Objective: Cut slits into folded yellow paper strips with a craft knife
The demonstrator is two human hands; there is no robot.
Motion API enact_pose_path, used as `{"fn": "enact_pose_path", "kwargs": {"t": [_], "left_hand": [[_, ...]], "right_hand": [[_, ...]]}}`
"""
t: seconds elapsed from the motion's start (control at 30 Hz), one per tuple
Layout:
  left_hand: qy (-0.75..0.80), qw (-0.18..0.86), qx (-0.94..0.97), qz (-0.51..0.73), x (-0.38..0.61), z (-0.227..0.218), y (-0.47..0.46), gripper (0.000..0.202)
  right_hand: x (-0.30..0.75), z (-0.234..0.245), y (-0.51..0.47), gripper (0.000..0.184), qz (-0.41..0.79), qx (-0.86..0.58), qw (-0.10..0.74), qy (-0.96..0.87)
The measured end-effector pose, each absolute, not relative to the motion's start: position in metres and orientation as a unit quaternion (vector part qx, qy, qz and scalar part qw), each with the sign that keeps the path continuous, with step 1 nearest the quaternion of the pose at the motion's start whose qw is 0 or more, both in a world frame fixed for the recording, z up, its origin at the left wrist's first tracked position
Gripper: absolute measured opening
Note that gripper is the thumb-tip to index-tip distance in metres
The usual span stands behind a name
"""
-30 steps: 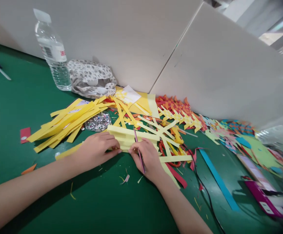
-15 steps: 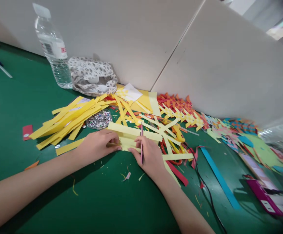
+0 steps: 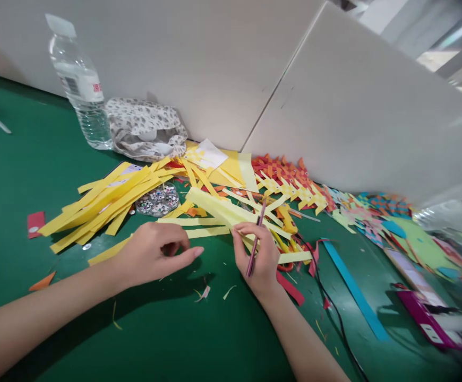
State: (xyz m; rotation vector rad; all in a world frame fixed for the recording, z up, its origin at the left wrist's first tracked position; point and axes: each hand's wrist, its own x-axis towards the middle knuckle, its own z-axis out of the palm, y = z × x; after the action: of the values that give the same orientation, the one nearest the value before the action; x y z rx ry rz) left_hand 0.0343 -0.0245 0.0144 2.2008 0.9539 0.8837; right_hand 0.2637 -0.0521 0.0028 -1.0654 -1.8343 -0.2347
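The right hand (image 3: 258,254) pinches the near edge of the pale yellow paper (image 3: 215,206) above the tabletop (image 3: 215,339), a slim pinkish stick (image 3: 262,213) gripped alongside. The left hand (image 3: 157,250) is half open and released, thumb parted from curled fingers, near pale strips (image 3: 209,232).

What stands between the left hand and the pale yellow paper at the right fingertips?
Narrow pale strips stretch between the left hand and the pale yellow paper; over the green table in front, nothing visible intervenes.

Soft shadows — smeared right edge
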Motion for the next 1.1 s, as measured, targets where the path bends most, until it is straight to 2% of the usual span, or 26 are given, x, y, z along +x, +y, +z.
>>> {"fn": "enact_pose_path", "kwargs": {"t": [0.07, 0.13, 0.23, 0.4, 0.47, 0.57, 0.73, 0.83, 0.93, 1.03, 1.1], "left_hand": [[0.377, 0.461, 0.747, 0.296, 0.035, 0.016, -0.023, 0.034], [0.377, 0.602, 0.628, 0.319, 0.035, 0.016, -0.018, 0.045], [0.386, 0.676, 0.523, 0.347, 0.031, 0.015, -0.007, 0.048], [0.440, 0.537, 0.654, 0.299, 0.025, 0.007, 0.001, 0.035], [0.421, 0.488, 0.707, 0.290, 0.023, 0.003, 0.001, 0.028], [0.409, 0.446, 0.744, 0.284, 0.022, 0.000, 0.002, 0.024], [0.417, 0.375, 0.776, 0.288, 0.021, -0.001, 0.004, 0.020], [0.402, 0.362, 0.783, 0.307, 0.020, -0.004, 0.005, 0.014], [0.408, 0.378, 0.775, 0.301, 0.020, -0.005, 0.005, 0.014], [0.418, 0.385, 0.769, 0.294, 0.022, -0.002, 0.005, 0.020], [0.436, 0.372, 0.765, 0.293, 0.023, 0.000, 0.005, 0.025]], "right_hand": [[0.264, 0.004, -0.052, 0.037, -0.129, -0.403, 0.498, -0.757], [0.265, 0.005, -0.053, 0.040, -0.130, -0.371, 0.471, -0.790], [0.265, 0.004, -0.055, 0.036, -0.090, -0.325, 0.400, -0.852], [0.261, 0.001, -0.055, 0.023, -0.021, -0.339, 0.311, -0.887], [0.260, 0.002, -0.056, 0.016, 0.018, -0.361, 0.310, -0.879], [0.261, 0.006, -0.061, 0.002, 0.086, -0.381, 0.358, -0.848], [0.264, 0.011, -0.071, 0.034, 0.273, -0.391, 0.493, -0.728], [0.263, 0.013, -0.071, 0.026, 0.355, -0.409, 0.498, -0.678], [0.264, 0.014, -0.068, 0.015, 0.369, -0.398, 0.525, -0.655], [0.264, 0.015, -0.066, 0.021, 0.360, -0.372, 0.583, -0.626], [0.262, 0.016, -0.068, 0.028, 0.372, -0.393, 0.575, -0.613]]}}
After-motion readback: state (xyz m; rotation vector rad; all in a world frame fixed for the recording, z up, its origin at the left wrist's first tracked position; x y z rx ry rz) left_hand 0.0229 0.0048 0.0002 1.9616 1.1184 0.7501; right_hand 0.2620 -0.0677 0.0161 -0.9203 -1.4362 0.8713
